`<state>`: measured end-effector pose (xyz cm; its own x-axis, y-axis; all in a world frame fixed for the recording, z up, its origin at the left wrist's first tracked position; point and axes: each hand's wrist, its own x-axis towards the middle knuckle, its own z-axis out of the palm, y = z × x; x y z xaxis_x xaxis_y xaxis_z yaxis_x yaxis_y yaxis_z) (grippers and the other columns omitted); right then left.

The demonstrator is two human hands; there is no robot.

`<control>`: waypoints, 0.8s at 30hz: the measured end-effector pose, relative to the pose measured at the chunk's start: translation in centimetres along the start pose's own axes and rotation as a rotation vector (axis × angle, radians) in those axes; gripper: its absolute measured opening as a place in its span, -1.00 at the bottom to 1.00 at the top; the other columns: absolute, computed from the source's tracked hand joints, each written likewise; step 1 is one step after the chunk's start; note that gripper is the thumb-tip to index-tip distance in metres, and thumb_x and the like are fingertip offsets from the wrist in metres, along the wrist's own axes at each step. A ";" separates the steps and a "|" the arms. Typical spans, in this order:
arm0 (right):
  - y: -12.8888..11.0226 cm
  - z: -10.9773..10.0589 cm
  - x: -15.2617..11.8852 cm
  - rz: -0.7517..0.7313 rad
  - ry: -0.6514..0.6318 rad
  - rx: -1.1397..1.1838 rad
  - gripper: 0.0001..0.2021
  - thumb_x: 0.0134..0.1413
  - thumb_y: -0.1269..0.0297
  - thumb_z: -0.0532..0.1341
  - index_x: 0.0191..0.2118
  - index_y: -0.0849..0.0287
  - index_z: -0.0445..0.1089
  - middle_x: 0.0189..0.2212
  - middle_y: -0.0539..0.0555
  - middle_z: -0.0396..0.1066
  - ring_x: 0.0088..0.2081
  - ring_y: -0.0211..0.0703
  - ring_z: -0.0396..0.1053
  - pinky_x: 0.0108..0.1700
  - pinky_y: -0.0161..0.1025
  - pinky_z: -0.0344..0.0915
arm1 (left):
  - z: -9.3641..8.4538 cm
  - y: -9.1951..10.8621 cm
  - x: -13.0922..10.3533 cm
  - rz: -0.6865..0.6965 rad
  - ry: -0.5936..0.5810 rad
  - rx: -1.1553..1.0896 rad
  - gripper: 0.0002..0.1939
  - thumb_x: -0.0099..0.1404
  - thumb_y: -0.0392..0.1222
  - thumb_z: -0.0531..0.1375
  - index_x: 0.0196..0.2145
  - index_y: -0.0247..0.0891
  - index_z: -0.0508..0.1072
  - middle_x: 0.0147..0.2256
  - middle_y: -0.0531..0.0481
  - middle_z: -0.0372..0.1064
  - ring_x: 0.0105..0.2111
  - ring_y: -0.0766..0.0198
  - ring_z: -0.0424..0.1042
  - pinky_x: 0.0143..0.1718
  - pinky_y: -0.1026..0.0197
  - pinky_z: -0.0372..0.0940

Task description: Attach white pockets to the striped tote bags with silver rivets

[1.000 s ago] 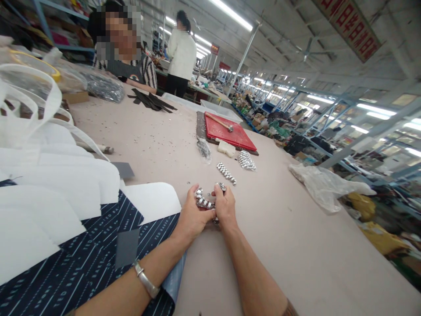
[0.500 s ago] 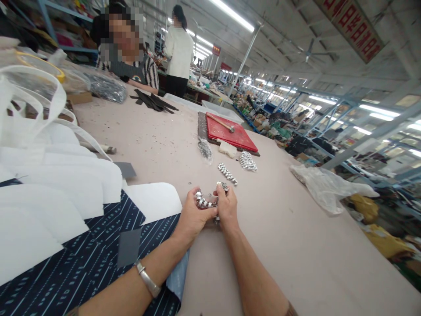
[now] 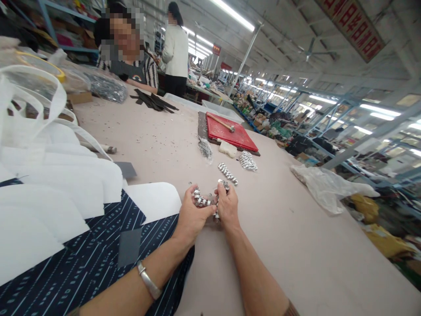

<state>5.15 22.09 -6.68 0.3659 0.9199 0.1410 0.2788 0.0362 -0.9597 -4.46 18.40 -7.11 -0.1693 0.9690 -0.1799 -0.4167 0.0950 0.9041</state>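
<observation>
My left hand (image 3: 194, 213) is closed round a string of small shiny metal pieces (image 3: 202, 201), which curves between its thumb and fingers. Close beside it, my right hand (image 3: 227, 204) pinches more of the metal pieces (image 3: 225, 185) at its fingertips, and some hang below its palm side. Whether the pieces in both hands form one string, I cannot tell. Just beyond my fingers lies a short row of similar silver pieces (image 3: 227, 174) on the table (image 3: 279, 228). A clear bag of such pieces (image 3: 248, 161) is a little farther off.
A hammer (image 3: 226, 125) rests on a red board (image 3: 238, 136) at the back. White panels (image 3: 62, 175) and dark blue printed fabric (image 3: 98, 245) cover the left side. A plastic bag (image 3: 329, 188) lies at the right edge. A seated person (image 3: 131, 70) is across the table.
My left hand has shifted slightly left, and the string in it has moved along. The fabric edge by my left forearm has changed shape. The standing person in the back has turned a little.
</observation>
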 end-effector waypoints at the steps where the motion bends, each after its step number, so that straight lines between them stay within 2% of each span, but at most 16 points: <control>1: 0.2 0.1 0.0 0.012 0.006 0.011 -0.70 0.13 -0.03 0.07 -0.40 0.11 0.19 -0.56 -0.13 0.29 -0.65 -0.32 0.21 -0.59 -0.33 0.16 | 0.0 0.0 0.0 -0.005 -0.001 0.000 -0.14 -0.13 -0.41 0.34 0.15 -0.30 0.17 -0.32 0.00 0.43 -0.39 0.28 0.46 -0.30 0.22 0.39; 4: 0.6 0.5 -0.1 0.033 0.026 0.008 -0.71 0.13 -0.02 0.07 -0.38 0.11 0.19 -0.52 -0.10 0.31 -0.63 -0.31 0.25 -0.57 -0.32 0.18 | -0.1 0.1 0.0 0.014 0.021 0.020 -0.14 -0.12 -0.40 0.35 0.16 -0.25 0.16 -0.28 0.01 0.41 -0.37 0.29 0.45 -0.27 0.21 0.39; 8: 0.6 0.7 -0.5 0.016 0.053 -0.053 -0.77 0.12 0.06 0.10 -0.37 0.12 0.22 -0.49 -0.07 0.35 -0.53 -0.24 0.29 -0.45 -0.28 0.21 | -0.2 0.1 -0.3 0.072 0.055 0.062 -0.14 -0.13 -0.40 0.37 0.15 -0.16 0.22 -0.22 0.01 0.41 -0.32 0.27 0.45 -0.16 0.19 0.37; 12: -0.1 0.6 -0.9 -0.044 0.069 -0.100 -0.79 0.12 0.09 0.11 -0.38 0.11 0.24 -0.49 -0.07 0.34 -0.46 -0.21 0.27 -0.35 -0.26 0.18 | -0.1 0.0 -0.4 0.067 0.023 0.086 -0.14 -0.10 -0.37 0.35 0.17 -0.19 0.18 -0.24 0.01 0.41 -0.34 0.28 0.44 -0.20 0.20 0.37; 18: -0.3 0.3 -0.8 -0.097 0.040 -0.080 -0.79 0.14 0.08 0.09 -0.36 0.10 0.22 -0.52 -0.12 0.29 -0.49 -0.24 0.23 -0.37 -0.28 0.17 | 0.0 -0.2 -0.2 0.050 -0.009 0.057 -0.14 -0.09 -0.37 0.32 0.17 -0.23 0.13 -0.31 0.06 0.37 -0.38 0.31 0.43 -0.29 0.26 0.37; 24: 0.1 0.6 -0.3 -0.052 0.042 -0.004 -0.76 0.12 0.04 0.11 -0.37 0.11 0.22 -0.51 -0.10 0.31 -0.54 -0.28 0.25 -0.46 -0.31 0.21 | 0.0 0.0 -0.1 0.065 -0.014 0.043 -0.14 -0.09 -0.36 0.34 0.17 -0.21 0.13 -0.32 0.07 0.36 -0.38 0.32 0.43 -0.30 0.26 0.38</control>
<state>4.53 22.10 -6.93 0.3873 0.8997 0.2013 0.3023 0.0823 -0.9497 -4.48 18.27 -7.09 -0.1818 0.9765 -0.1154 -0.3664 0.0417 0.9295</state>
